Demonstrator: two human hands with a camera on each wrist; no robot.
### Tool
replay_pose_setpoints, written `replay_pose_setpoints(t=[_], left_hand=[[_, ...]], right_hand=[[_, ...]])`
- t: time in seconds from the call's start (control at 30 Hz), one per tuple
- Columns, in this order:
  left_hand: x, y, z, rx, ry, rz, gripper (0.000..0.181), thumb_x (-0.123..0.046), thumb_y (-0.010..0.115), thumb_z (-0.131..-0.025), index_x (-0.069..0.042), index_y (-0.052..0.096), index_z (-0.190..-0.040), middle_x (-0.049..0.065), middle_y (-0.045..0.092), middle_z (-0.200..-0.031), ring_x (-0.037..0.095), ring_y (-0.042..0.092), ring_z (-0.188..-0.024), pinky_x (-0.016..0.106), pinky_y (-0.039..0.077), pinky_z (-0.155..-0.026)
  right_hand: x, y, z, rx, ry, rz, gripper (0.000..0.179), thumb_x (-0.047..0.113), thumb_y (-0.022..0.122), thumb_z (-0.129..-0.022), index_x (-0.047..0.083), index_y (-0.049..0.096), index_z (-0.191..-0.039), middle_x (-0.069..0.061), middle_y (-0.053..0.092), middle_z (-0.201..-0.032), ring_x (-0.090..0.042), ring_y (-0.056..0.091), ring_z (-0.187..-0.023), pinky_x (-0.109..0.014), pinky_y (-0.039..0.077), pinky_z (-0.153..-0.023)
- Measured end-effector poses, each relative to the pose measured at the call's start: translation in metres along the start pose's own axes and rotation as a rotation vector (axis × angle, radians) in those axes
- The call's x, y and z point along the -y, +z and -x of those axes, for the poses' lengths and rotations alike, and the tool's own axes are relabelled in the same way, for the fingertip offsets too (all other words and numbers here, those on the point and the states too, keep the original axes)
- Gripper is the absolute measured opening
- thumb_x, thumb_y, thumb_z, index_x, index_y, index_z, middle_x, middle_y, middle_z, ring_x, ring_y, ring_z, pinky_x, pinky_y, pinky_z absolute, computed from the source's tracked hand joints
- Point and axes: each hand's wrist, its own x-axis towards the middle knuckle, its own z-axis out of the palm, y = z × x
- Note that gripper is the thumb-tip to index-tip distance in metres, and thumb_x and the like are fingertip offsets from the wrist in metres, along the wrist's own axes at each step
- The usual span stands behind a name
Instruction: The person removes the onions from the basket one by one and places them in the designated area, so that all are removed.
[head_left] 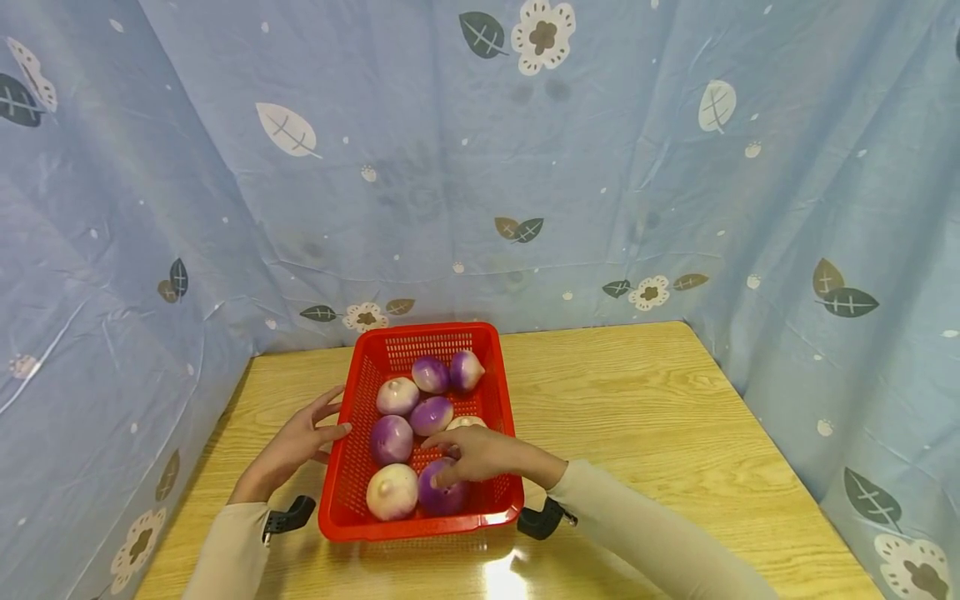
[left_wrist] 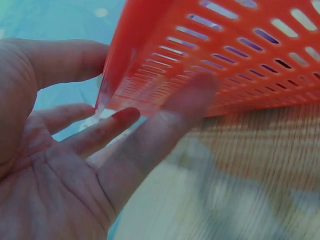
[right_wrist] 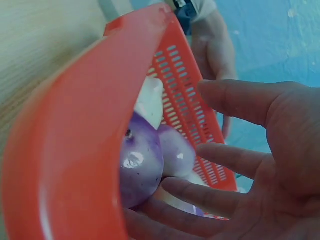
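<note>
A red plastic basket [head_left: 416, 527] with slotted walls holds several purple-and-white turnips. Beside its left side is my left hand [head_left: 300, 433], thumb at the rim and the other fingers spread loosely along the outer wall, as the left wrist view also shows. Over the basket's near right part reaches my right hand [head_left: 483, 454], its fingers extended above a purple turnip [head_left: 444, 497]. In the right wrist view these fingers are spread close to that turnip [right_wrist: 142, 162], not wrapped round it. A pale turnip [head_left: 467, 422] is partly hidden behind the right hand.
The basket stands on a wooden table [head_left: 615, 400], near the back edge. A blue curtain [head_left: 420, 233] with leaf and flower prints surrounds the table at the back and sides. Each wrist wears a black camera mount [head_left: 291, 517].
</note>
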Motion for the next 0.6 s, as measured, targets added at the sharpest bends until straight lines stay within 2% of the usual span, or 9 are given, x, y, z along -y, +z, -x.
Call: replay_pose_setpoints(t=[0.2, 0.27, 0.4, 0.6], left_hand=[[0.001, 0.001, -0.001, -0.002, 0.002, 0.028, 0.079, -0.016, 0.062, -0.095, -0.019, 0.016, -0.159, 0.030, 0.031, -0.153, 0.035, 0.069, -0.102, 0.049, 0.061, -0.072], [0.001, 0.001, -0.001, 0.003, 0.005, 0.031, 0.079, -0.015, 0.062, -0.096, -0.019, 0.015, -0.159, 0.031, 0.032, -0.153, 0.036, 0.069, -0.102, 0.049, 0.061, -0.073], [0.002, 0.001, -0.001, 0.012, 0.010, 0.028, 0.079, -0.014, 0.061, -0.096, -0.018, 0.014, -0.159, 0.031, 0.032, -0.152, 0.035, 0.070, -0.102, 0.049, 0.061, -0.074], [0.003, 0.002, -0.001, 0.009, 0.010, 0.026, 0.078, -0.013, 0.060, -0.097, -0.018, 0.013, -0.159, 0.032, 0.034, -0.151, 0.036, 0.069, -0.103, 0.049, 0.061, -0.075]], right_hand=[[-0.001, 0.003, -0.002, 0.049, 0.029, 0.022, 0.054, 0.033, 0.076, -0.084, 0.020, 0.061, -0.134, 0.005, 0.068, -0.121, -0.008, 0.061, -0.111, -0.024, 0.049, -0.094], [-0.001, 0.004, -0.003, 0.067, 0.047, -0.006, 0.051, 0.031, 0.076, -0.083, 0.021, 0.063, -0.131, 0.007, 0.068, -0.120, -0.007, 0.060, -0.110, -0.025, 0.048, -0.095], [0.001, 0.005, -0.004, 0.105, 0.068, -0.030, 0.046, 0.028, 0.078, -0.080, 0.022, 0.067, -0.125, 0.010, 0.066, -0.117, -0.004, 0.058, -0.107, -0.023, 0.047, -0.092], [0.002, 0.004, -0.012, 0.142, 0.106, 0.020, 0.046, 0.023, 0.080, -0.079, 0.022, 0.068, -0.123, 0.007, 0.064, -0.121, -0.005, 0.056, -0.107, -0.022, 0.049, -0.088]])
